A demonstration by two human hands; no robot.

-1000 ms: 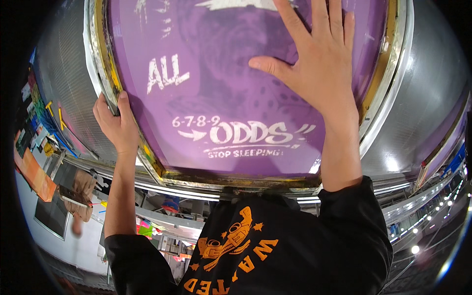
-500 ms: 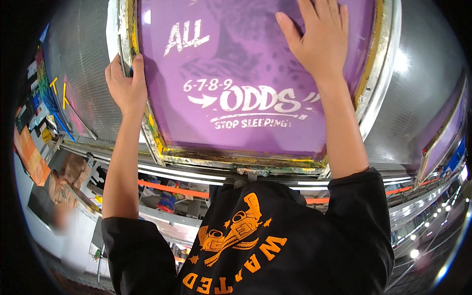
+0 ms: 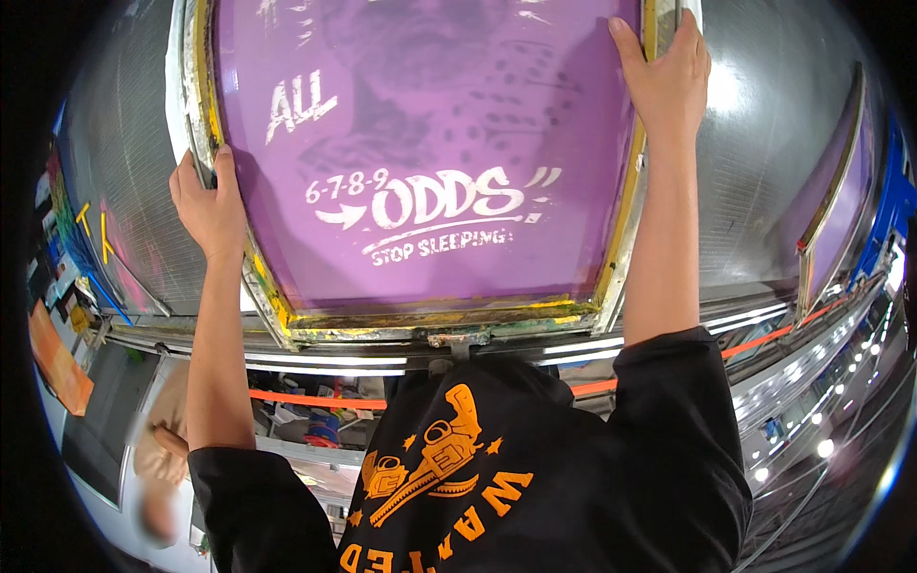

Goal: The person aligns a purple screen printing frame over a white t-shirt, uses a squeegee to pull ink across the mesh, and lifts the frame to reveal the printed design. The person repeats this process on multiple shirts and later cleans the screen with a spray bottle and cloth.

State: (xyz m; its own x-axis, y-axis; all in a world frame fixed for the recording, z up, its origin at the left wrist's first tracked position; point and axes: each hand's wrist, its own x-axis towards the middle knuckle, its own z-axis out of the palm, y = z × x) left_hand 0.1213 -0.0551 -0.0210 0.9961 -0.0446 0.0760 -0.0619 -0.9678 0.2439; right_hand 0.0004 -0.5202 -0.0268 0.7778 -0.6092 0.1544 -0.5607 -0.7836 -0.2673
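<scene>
A screen printing frame [image 3: 611, 272], its metal rails streaked with yellow, lies flat in front of me. Its purple mesh [image 3: 430, 282] carries white lettering, an arrow and a faint darker picture at the upper middle. My left hand [image 3: 210, 205] grips the left rail, thumb on the inner side and fingers curled over the outer edge. Higher up on the opposite side, my right hand [image 3: 673, 91] grips the right rail in the same way, fingertips over the outside. The far end of the frame is cut off at the top of the view.
Dark ribbed boards [image 3: 764, 172] flank the frame. A second purple screen [image 3: 829, 210] stands at the right. An orange-red strip [image 3: 315, 399] runs below the near edge. Yellow-handled tools [image 3: 103, 239] lie at the left; a blurred person [image 3: 162, 439] is at the lower left.
My right hand has come off the area over the mesh and moved right onto the right rail. The left hand keeps its hold. The view has shifted, so the frame sits further left.
</scene>
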